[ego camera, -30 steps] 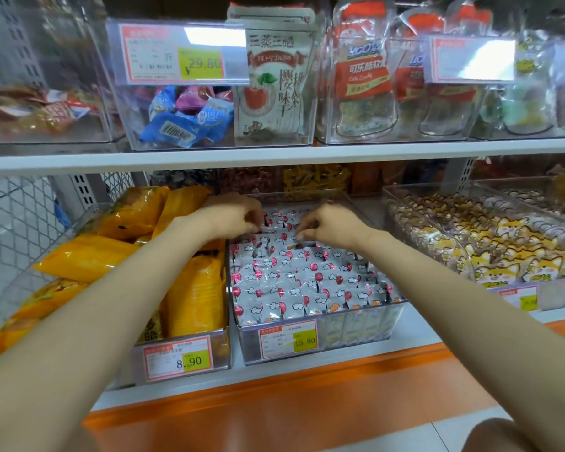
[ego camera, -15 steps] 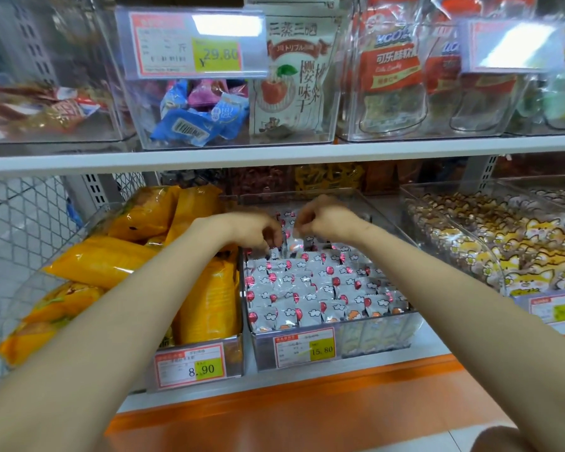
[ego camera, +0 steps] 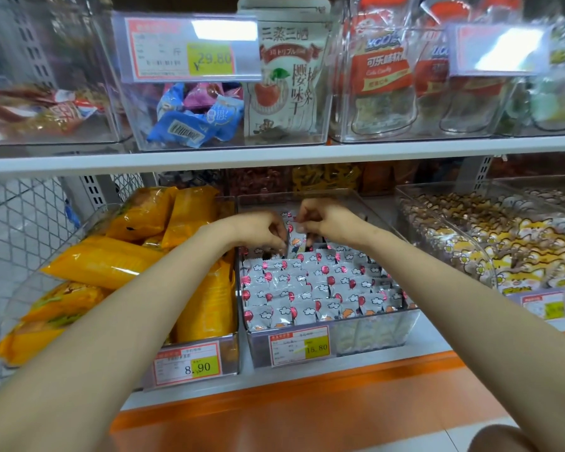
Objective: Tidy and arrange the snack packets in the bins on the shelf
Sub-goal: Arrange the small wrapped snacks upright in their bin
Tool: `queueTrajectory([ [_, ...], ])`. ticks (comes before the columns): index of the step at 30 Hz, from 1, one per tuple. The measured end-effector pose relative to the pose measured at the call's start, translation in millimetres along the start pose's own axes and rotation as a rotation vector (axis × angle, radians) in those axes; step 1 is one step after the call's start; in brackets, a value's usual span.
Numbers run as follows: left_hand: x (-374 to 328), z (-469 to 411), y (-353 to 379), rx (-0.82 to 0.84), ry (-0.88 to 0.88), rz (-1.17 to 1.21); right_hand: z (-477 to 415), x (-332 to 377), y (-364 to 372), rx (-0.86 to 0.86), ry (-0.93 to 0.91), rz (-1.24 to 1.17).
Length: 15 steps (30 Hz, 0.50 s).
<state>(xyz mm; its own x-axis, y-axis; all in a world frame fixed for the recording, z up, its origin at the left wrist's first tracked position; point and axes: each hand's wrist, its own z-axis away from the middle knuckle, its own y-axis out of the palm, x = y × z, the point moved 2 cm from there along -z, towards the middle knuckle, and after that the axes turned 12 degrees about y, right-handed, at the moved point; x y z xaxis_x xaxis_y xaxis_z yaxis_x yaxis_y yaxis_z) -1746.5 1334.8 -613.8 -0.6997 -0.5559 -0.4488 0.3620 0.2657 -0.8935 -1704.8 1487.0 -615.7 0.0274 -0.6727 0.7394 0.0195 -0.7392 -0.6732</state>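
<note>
Hands act together: left hand (ego camera: 262, 231) and right hand (ego camera: 328, 220) pinch one raised snack packet (ego camera: 296, 240) above the rear row of the middle bin (ego camera: 388, 329) on the lower shelf (ego camera: 437, 345). Step in hand: seating stray packets into the standing rows (ego camera: 307, 288). Next move, by judgement: lower it upright into the rear gap without toppling neighbours.

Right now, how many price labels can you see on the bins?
5. Up top: the 29.80 label and a glare-washed label. Below: the 8.90 label, the 15.80 label and a blurred label far right. Others may be hidden.
</note>
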Motion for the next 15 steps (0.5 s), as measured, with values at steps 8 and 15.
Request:
queueTrajectory([
  [8,-5.1,-2.1,5.1,-0.075,-0.028,0.176,0.7,-8.5,-2.4,0.032,0.054,0.13],
  [15,-1.8,-1.4,1.8,0.033,0.025,0.136,-1.8,-8.3,-0.7,0.01,0.031,0.391],
])
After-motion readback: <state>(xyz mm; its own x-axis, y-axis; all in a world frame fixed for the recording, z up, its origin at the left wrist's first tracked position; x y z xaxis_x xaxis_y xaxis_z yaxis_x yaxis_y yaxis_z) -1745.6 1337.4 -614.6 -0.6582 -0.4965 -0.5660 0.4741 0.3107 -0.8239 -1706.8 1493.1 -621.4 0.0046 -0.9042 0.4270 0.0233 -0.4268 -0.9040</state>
